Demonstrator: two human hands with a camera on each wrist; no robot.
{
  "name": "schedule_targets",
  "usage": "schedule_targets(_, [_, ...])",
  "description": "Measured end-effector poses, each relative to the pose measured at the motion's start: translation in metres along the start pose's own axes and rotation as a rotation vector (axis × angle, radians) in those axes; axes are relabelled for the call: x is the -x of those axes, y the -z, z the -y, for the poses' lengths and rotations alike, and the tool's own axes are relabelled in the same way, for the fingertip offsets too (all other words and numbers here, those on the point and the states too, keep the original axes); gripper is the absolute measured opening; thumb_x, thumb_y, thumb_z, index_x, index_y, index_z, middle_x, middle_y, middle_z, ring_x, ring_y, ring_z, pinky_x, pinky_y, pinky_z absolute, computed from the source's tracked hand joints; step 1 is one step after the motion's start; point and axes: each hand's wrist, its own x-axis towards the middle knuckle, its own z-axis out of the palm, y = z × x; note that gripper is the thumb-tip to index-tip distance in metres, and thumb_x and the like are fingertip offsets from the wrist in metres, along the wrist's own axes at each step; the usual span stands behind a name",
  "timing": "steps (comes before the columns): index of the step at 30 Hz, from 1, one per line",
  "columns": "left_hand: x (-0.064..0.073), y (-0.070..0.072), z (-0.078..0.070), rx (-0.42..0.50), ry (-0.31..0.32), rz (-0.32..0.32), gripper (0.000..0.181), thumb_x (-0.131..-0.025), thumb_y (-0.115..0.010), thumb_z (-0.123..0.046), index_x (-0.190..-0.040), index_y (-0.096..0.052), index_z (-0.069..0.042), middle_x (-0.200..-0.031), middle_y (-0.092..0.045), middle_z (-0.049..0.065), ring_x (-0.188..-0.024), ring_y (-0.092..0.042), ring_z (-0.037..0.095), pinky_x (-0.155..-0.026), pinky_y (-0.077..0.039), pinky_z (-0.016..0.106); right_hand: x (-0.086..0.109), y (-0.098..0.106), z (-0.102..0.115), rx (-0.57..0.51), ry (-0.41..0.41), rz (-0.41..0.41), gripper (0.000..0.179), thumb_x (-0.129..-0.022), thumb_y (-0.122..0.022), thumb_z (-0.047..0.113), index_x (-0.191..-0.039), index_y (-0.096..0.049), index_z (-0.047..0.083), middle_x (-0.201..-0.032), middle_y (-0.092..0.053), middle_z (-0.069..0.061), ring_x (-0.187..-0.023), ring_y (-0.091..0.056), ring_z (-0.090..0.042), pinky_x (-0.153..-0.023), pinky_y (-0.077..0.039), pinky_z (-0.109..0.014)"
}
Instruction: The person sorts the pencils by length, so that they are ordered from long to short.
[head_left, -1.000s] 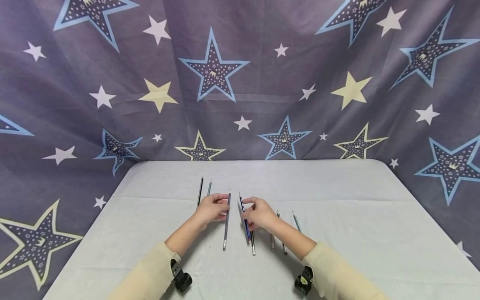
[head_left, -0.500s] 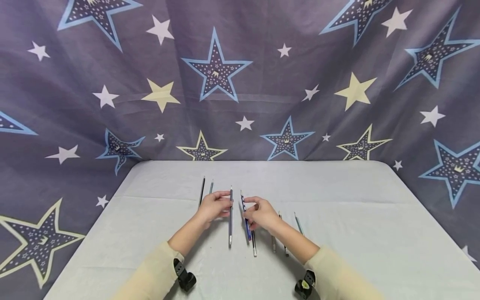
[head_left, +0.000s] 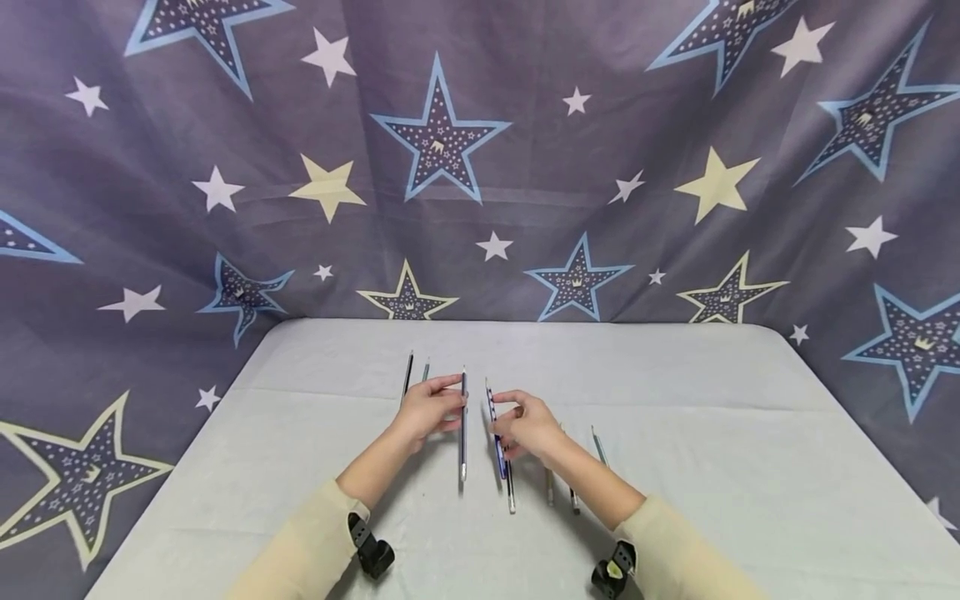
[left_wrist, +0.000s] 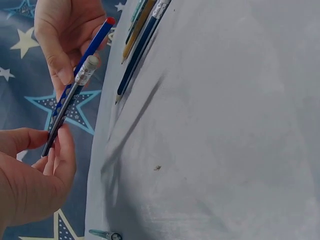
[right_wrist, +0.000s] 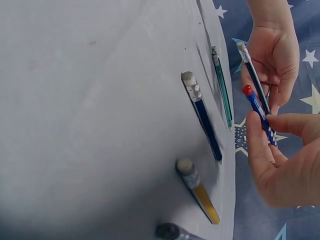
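Head view: pinching slim dark silver-ferruled pencil [head_left: 463, 442] in left hand [head_left: 427, 414] and slim blue red-ended pencil [head_left: 500, 457] in right hand [head_left: 528, 427], with fingers partly curled, above white cloth-covered table [head_left: 675, 467], presumably for fingertip control.

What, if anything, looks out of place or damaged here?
One small oddity: a dark speck stands out on the pale cloth in the left wrist view; whether crumb or stain, I can't tell. The dark pencil in the left hand and the blue pencil in the right hand show no visible damage.
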Motion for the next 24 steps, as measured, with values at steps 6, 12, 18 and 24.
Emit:
schedule_targets(6, [0.0005,-0.0011,-0.0028,0.002,0.004,0.007,0.048,-0.083,-0.061,-0.002,-0.131,-0.053,-0.007,-0.11,-0.062,0.017,-0.082,-0.064,0.017,-0.072,-0.061,0.033,-0.0001,-0.0003,0.0031,-0.014,-0.002,-0.007,0.049,-0.081,-0.066,0.001,-0.127,-0.052,0.008,-0.084,-0.059,-0.008,-0.064,-0.058,-0.016,-0.057,-0.06,-0.034])
schedule_targets(12, [0.0008,-0.0016,-0.0053,0.019,0.008,0.012,0.048,-0.084,-0.061,-0.001,-0.13,-0.053,-0.006,-0.109,-0.062,0.016,-0.078,-0.063,0.014,-0.071,-0.061,0.032,0.0004,-0.0017,0.0042,-0.035,0.006,-0.005,0.049,-0.081,-0.066,0.001,-0.128,-0.052,0.009,-0.082,-0.06,-0.006,-0.063,-0.059,-0.016,-0.061,-0.061,-0.038])
schedule_targets(18, [0.0017,-0.0029,-0.0046,0.028,-0.001,0.022,0.047,-0.084,-0.061,-0.001,-0.13,-0.053,-0.005,-0.11,-0.062,0.017,-0.078,-0.063,0.015,-0.071,-0.061,0.032,0.0005,-0.0026,0.0051,-0.048,0.011,-0.006,0.049,-0.081,-0.066,0.002,-0.128,-0.052,0.009,-0.083,-0.06,-0.006,-0.063,-0.059,-0.015,-0.063,-0.061,-0.039])
schedule_targets(24, [0.0006,-0.0015,-0.0044,0.038,-0.004,0.018,0.049,-0.083,-0.061,0.0,-0.131,-0.053,-0.005,-0.11,-0.062,0.017,-0.077,-0.063,0.014,-0.071,-0.061,0.031,0.0,-0.0039,0.0071,-0.058,0.009,0.0,0.049,-0.082,-0.066,0.002,-0.128,-0.052,0.009,-0.084,-0.061,-0.007,-0.064,-0.059,-0.016,-0.061,-0.061,-0.037])
